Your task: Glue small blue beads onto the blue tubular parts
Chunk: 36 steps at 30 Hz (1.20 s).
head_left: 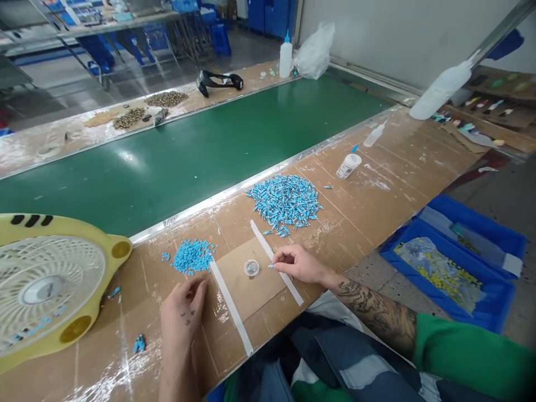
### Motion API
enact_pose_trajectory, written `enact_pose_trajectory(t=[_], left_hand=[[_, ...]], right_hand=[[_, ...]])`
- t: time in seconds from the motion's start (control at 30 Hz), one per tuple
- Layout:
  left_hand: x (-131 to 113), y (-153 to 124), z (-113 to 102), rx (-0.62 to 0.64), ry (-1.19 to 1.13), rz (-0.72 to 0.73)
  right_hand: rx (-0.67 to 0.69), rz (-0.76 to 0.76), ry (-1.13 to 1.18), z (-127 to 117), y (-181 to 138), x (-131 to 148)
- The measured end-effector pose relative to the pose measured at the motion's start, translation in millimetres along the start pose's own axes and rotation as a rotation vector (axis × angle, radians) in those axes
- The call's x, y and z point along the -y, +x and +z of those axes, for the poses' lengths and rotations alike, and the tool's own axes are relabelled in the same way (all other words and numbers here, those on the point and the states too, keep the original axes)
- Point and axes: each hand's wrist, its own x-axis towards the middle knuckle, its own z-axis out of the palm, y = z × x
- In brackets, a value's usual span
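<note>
My right hand (299,263) is closed in a pinch on a small blue piece (271,266), just right of a small round clear dish (252,268). The dish sits on a cardboard square (255,296) edged by two white tape strips. My left hand (183,307) rests left of the square with fingers curled and thumb against them; whatever they may hold is hidden. Just beyond it lies a pile of tiny blue discs (193,257). A larger heap of slim blue-and-silver pieces (287,202) spreads past my right hand.
A yellow fan (96,240) stands at the left. Beyond the cardboard-covered bench runs a green conveyor belt (180,162). A white cup (349,166) and white bottles (441,89) stand to the right. Blue bins (494,312) sit low at the right, one with a bag of yellow pieces.
</note>
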Motion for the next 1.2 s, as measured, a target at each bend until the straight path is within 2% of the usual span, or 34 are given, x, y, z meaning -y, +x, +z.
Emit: enact_pose_trajectory(t=[0.13,0.5,0.6,0.7,0.8,0.93,1.03,1.2], left_hand=[[-10.7,17.0,4.8,0.053,0.11,0.075],[-15.2,25.0,7.1,0.109,0.213,0.089],[-13.5,20.2,6.7,0.049,0.02,-0.052],[-13.8,11.8,11.2,-0.038,-0.429,-0.213],[-16.4,5.5,22.8,-0.046,-0.757,-0.278],[-16.3,5.2,40.7,0.038,-0.861,-0.324],[-17.1,5.7,46.5,0.087,-0.878,-0.291],[-31.2,-0.5,40.5,0.118,-0.854,-0.177]], right_hand=[[0.008,-0.07,-0.267,-5.4,-0.5,-0.4],[-0.007,-0.093,-0.348,-5.6,7.2,-5.7],[-0.022,-0.11,-0.426,-6.0,9.0,-4.9],[-0.015,-0.161,-0.497,-8.4,11.8,-3.8],[-0.026,-0.217,-0.555,-9.4,18.3,1.2],[-0.057,-0.292,-0.514,-0.4,35.8,17.3],[0.021,-0.325,-0.444,13.2,53.0,28.9],[0.158,-0.27,-0.534,24.8,69.7,34.6]])
